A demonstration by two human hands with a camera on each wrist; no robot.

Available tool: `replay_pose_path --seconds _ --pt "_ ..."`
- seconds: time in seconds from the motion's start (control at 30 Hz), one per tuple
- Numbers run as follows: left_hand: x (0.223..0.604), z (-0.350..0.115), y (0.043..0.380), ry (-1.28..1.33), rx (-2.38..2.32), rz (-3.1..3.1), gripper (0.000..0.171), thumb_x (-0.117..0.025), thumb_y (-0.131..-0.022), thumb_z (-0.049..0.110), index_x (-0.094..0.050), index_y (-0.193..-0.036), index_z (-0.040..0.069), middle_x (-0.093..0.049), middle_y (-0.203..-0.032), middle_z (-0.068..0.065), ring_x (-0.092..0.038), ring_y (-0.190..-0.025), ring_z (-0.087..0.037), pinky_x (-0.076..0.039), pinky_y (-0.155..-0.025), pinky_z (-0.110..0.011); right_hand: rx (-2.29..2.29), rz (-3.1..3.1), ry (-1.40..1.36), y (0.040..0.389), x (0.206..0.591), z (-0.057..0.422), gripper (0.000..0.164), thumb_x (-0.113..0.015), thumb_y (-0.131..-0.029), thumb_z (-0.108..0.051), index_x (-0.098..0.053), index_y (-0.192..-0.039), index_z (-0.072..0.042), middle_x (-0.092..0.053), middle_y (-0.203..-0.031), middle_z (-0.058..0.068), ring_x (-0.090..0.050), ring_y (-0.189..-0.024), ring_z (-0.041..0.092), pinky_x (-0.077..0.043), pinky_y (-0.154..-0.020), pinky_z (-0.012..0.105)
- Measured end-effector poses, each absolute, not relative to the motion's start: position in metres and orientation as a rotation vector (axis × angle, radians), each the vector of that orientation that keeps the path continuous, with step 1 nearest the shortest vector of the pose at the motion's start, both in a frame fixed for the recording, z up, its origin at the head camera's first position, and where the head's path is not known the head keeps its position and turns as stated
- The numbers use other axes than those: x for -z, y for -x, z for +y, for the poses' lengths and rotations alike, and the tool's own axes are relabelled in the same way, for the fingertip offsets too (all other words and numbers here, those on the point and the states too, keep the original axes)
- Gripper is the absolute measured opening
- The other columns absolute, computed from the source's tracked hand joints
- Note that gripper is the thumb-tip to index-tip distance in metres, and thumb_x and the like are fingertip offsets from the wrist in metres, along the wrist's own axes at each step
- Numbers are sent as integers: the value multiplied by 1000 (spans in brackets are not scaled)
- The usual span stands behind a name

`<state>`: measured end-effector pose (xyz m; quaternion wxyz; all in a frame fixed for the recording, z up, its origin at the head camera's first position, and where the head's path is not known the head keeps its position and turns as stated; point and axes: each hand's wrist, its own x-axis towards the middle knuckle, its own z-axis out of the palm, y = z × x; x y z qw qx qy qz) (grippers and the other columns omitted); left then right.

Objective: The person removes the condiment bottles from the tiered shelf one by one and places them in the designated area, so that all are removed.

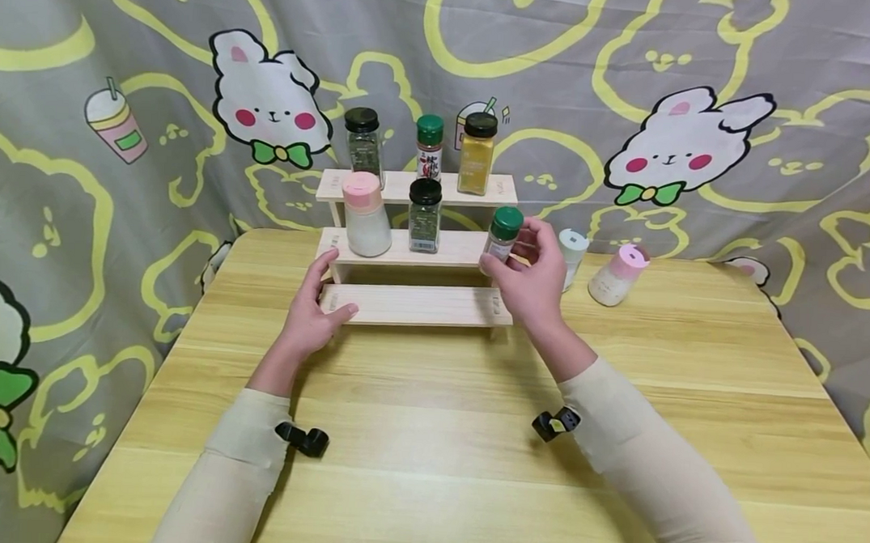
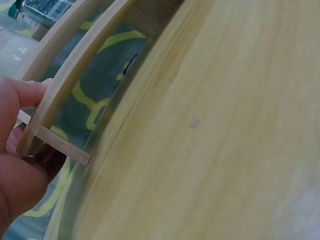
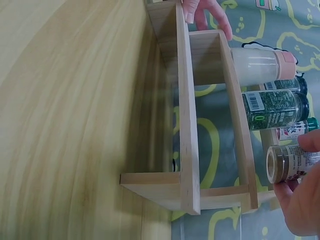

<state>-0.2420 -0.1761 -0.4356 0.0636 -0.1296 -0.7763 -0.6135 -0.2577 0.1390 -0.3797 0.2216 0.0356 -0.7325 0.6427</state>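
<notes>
A three-step wooden spice rack [image 1: 416,305] stands on the table. My left hand [image 1: 313,308] grips the left end of its lowest step, thumb on top and fingers around the end in the left wrist view. At the right end of the middle step, my right hand [image 1: 533,274] holds a green-capped spice jar [image 1: 505,231] between thumb and fingers. That jar's round base shows in the right wrist view, just off the step. Also on the middle step are a pink-capped white shaker [image 1: 367,224] and a black-capped jar of green herbs [image 1: 425,222].
The top step bears a black-capped herb jar [image 1: 364,143], a green-capped jar [image 1: 429,148] and a black-capped yellow spice jar [image 1: 476,161]. Right of the rack stand a pale-green-capped shaker [image 1: 572,249] and a pink-capped one [image 1: 619,277]. A patterned curtain [image 1: 546,58] hangs behind.
</notes>
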Motion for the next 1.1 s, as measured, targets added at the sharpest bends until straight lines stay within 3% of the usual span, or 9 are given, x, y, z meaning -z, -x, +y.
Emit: replay_pose_path --seconds 0.33,0.8,1.1 --pt "436 -176 242 390 1856 -2346 84 -68 -82 -18 -31 -154 6 -21 -159 -22 -34 -134 -52 -29 -110 -57 -1757 -2041 -84 238 363 138 55 -78 -76 11 -52 -124 5 -58 -110 18 -62 -98 34 -53 -89 48" --pt "435 -176 242 388 1851 -2351 84 -68 -83 -17 -31 -154 6 -22 -159 -22 -35 -133 -52 -30 -109 -57 -1764 -1994 -79 246 391 164 58 -85 -73 4 -55 -122 0 -59 -108 12 -65 -97 26 -56 -85 36" --pt "435 -177 242 379 1867 -2347 84 -68 -82 -18 -32 -154 7 -22 -159 -21 -36 -133 -51 -33 -108 -55 -1742 -2025 -12 239 396 178 62 -86 -74 2 -54 -127 -2 -59 -113 12 -63 -102 27 -54 -89 38"
